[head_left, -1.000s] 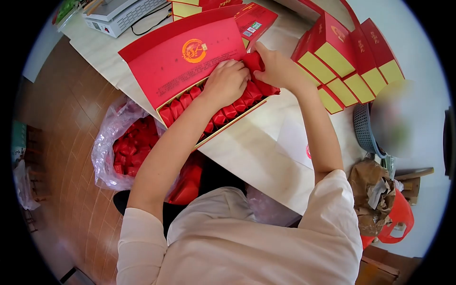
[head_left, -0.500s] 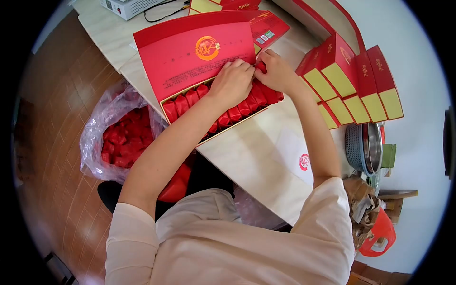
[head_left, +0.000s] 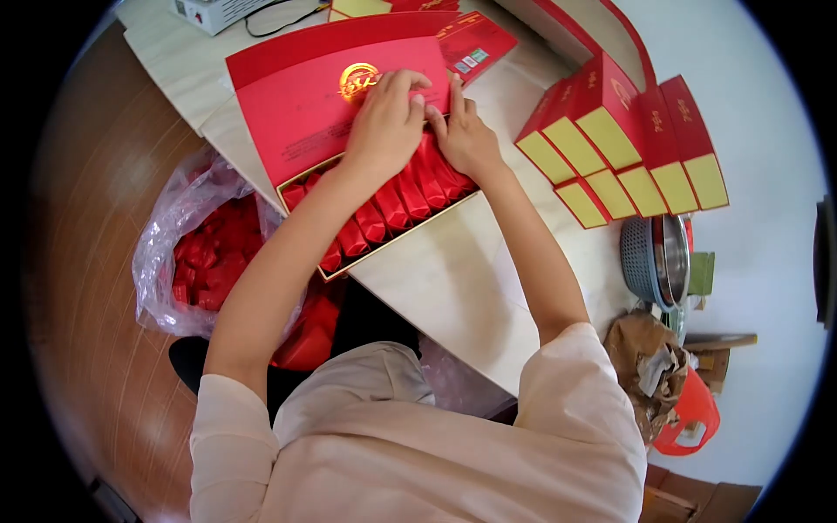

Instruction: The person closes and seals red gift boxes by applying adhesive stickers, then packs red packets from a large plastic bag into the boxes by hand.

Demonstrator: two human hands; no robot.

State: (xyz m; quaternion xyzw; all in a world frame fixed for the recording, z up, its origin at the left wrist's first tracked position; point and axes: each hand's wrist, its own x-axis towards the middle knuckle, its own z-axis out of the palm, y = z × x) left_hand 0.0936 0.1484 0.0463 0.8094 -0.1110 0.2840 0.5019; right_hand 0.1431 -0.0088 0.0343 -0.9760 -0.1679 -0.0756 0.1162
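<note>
A red gift box point(head_left: 397, 240) with a gold-edged tray lies open on the table, its printed lid point(head_left: 288, 105) tilted up at the back. Red foil packets point(head_left: 391, 202) stand in a row inside. My left hand point(head_left: 385, 126) is over the box's back edge, in front of the lid, fingers apart and partly bent. At the right end of the row, my right hand point(head_left: 469, 144) has its fingers stretched out and thumb apart, next to the packets. Neither hand shows anything held. Both hands and my left forearm hide some of the packets.
Closed red-and-yellow boxes point(head_left: 610, 131) are stacked on the table's right. Another red box point(head_left: 475, 44) lies behind the lid. On my left is a clear plastic bag point(head_left: 157, 270) of red packets. Grey basket point(head_left: 636, 257), metal bowl and brown paper bag point(head_left: 641, 340) sit at the right.
Both hands have come off a red packet at the right end of the row, their fingers opening. My left hand has moved left and up toward the lid. The view has shifted slightly.
</note>
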